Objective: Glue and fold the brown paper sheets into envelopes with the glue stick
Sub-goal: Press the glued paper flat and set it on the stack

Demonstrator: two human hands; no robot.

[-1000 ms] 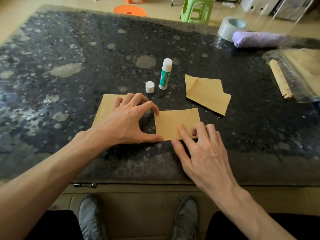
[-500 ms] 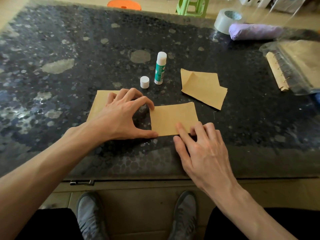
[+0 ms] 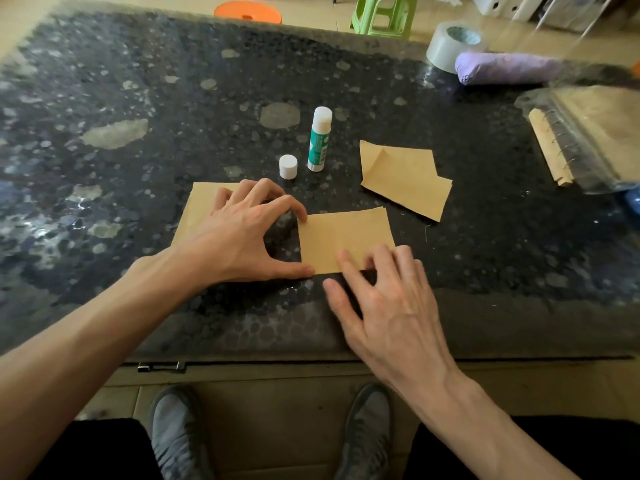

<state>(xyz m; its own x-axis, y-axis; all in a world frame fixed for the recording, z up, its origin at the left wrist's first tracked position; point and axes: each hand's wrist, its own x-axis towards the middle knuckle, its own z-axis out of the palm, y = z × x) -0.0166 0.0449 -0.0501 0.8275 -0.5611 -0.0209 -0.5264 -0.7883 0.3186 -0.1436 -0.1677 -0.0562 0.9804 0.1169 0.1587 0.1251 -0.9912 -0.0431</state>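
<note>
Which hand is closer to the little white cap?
Left. The left hand lies just on the near side of the small white plastic cap; the right hand is farther off, down to its right.

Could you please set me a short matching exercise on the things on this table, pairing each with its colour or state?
Things:
1. glue stick
2. cap
3. tape roll
4. soft bundle

Colour or state:
A. lilac, lying on its side
B. grey ring
C. upright, uncapped
D. small, all white

Pairs: 1-C, 2-D, 3-B, 4-A
</note>
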